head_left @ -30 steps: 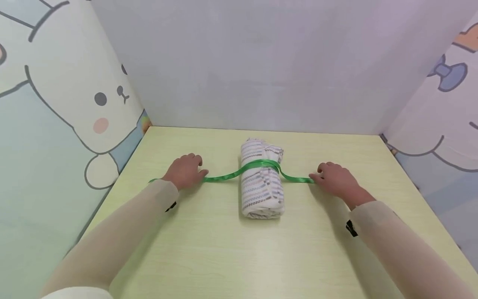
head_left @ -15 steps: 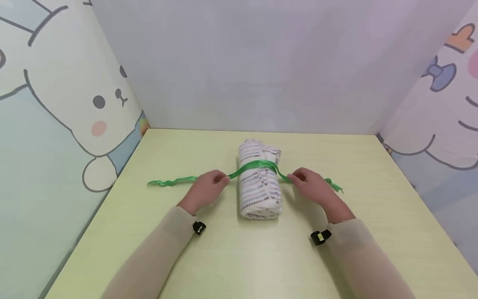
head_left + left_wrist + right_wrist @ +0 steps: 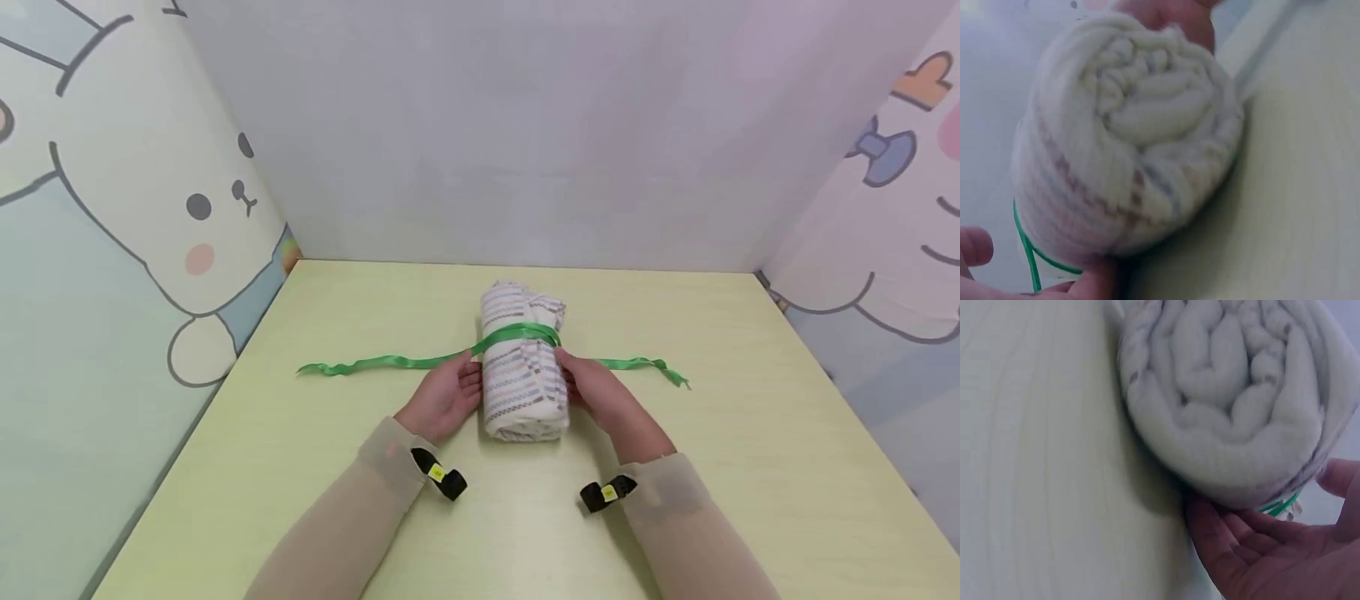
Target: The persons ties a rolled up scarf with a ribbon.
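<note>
A rolled cloth [image 3: 522, 392], white with striped bands, lies lengthwise on the table. A green ribbon [image 3: 519, 332] crosses over its upper half, with loose tails to either side. My left hand [image 3: 447, 398] is at the roll's left side, fingertips against its lower edge; in the left wrist view its thumb [image 3: 975, 246] is apart from the cloth. On the other side is my right hand [image 3: 600, 396]. In the right wrist view its fingers [image 3: 1207, 534] reach loosely under the roll's edge, and the thumb is up by its side. Neither hand holds the ribbon.
The pale wooden table [image 3: 465, 517] runs back to a plain light wall [image 3: 480, 133]. Cartoon-printed panels [image 3: 150, 208] stand at both sides. A black strap [image 3: 441, 473] is on each wrist.
Both hands slid inward along the ribbon from far out, let it go, and came to the sides of the rolled cloth. The ribbon tails now lie on the table; the roll has barely moved.
</note>
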Demonstrator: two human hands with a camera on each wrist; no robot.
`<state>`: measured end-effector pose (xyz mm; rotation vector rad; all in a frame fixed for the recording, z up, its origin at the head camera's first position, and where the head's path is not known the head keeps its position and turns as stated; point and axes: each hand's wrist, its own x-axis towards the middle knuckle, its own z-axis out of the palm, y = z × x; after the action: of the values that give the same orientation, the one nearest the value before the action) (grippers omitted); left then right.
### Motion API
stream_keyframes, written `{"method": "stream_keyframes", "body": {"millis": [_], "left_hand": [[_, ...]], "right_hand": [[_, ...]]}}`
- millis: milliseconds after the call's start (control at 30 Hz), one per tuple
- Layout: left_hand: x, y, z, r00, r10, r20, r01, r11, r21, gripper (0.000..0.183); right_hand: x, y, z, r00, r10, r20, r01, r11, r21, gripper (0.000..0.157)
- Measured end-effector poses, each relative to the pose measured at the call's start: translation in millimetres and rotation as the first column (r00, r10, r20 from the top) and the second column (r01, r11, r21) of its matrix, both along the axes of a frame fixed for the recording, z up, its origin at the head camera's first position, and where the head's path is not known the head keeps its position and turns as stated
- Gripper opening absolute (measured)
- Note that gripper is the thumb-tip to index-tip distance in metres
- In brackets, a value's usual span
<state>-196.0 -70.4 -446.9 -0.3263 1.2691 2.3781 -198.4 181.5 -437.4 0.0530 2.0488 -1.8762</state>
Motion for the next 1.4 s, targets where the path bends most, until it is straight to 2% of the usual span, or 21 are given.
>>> {"method": "stream_keyframes", "body": {"millis": [67,133,200,267,333,400,467,567,667,767,900,1000,1067,1133,1167,1200,1400], "left_hand": [[-0.7,4,0.1,0.996,0.068,0.05,-0.073,0.993,0.093,0.065],[-1.9,8,0.2,0.987,0.14,0.083,-0.151,0.977,0.149,0.065],[-3.8,12,-0.2,0.972,0.215,0.095,-0.23,0.955,0.19,0.06],[-6.0,15,-1.7,0.954,0.285,0.093,-0.299,0.926,0.23,0.05],[-8.4,17,-3.6,0.935,0.344,0.083,-0.353,0.898,0.261,0.04],[-11.0,20,-5.3,0.921,0.382,0.072,-0.386,0.877,0.284,0.034],[-13.2,22,-6.5,0.91,0.41,0.066,-0.411,0.867,0.282,0.031],[-15.7,23,-6.7,0.895,0.442,0.065,-0.443,0.861,0.248,0.026],[-17.6,23,-5.7,0.878,0.472,0.072,-0.476,0.853,0.212,0.02],[-19.4,22,-4.1,0.871,0.486,0.075,-0.489,0.842,0.23,0.019],[-20.6,22,-2.5,0.874,0.482,0.065,-0.478,0.825,0.301,0.032],[-21.2,22,-0.9,0.879,0.473,0.055,-0.462,0.821,0.335,0.041],[-21.2,23,0.3,0.884,0.464,0.053,-0.454,0.825,0.336,0.045],[-21.6,23,1.4,0.89,0.453,0.051,-0.443,0.832,0.335,0.046],[-21.8,23,1.8,0.893,0.448,0.048,-0.437,0.835,0.333,0.046],[-22.1,23,2.2,0.896,0.442,0.044,-0.431,0.84,0.331,0.045],[-25.6,22,5.5,0.907,0.42,0.029,-0.403,0.848,0.343,0.042]], "right_hand": [[0.1,-4,0.7,0.998,-0.046,0.053,0.05,0.996,-0.076,0.059],[-1.0,-8,1.0,0.99,-0.089,0.107,0.106,0.981,-0.164,0.06],[-3.4,-11,1.4,0.978,-0.113,0.173,0.156,0.954,-0.256,0.062],[-6.7,-13,2.4,0.956,-0.151,0.25,0.232,0.912,-0.337,0.065],[-10.6,-13,3.6,0.922,-0.198,0.334,0.331,0.851,-0.408,0.069],[-14.8,-13,4.0,0.877,-0.251,0.409,0.437,0.771,-0.464,0.071],[-18.6,-12,3.3,0.835,-0.284,0.472,0.52,0.687,-0.507,0.071],[-23.6,-10,1.4,0.79,-0.307,0.531,0.595,0.593,-0.543,0.066],[-27.5,-8,0.5,0.76,-0.319,0.567,0.642,0.51,-0.573,0.06],[-30.4,-5,1.0,0.731,-0.35,0.586,0.681,0.432,-0.591,0.051],[-31.8,-2,3.2,0.719,-0.363,0.593,0.695,0.351,-0.628,0.031],[-31.0,-2,5.5,0.733,-0.37,0.571,0.678,0.322,-0.66,0.029],[-30.3,-2,6.4,0.746,-0.38,0.547,0.661,0.324,-0.677,0.037],[-29.5,-5,7.3,0.762,-0.39,0.518,0.641,0.336,-0.69,0.045],[-29.3,-6,8.4,0.767,-0.386,0.512,0.633,0.332,-0.699,0.048],[-28.9,-8,9.5,0.772,-0.391,0.502,0.628,0.34,-0.7,0.048],[-26.1,-15,17.6,0.788,-0.416,0.454,0.604,0.38,-0.701,0.023]]}}
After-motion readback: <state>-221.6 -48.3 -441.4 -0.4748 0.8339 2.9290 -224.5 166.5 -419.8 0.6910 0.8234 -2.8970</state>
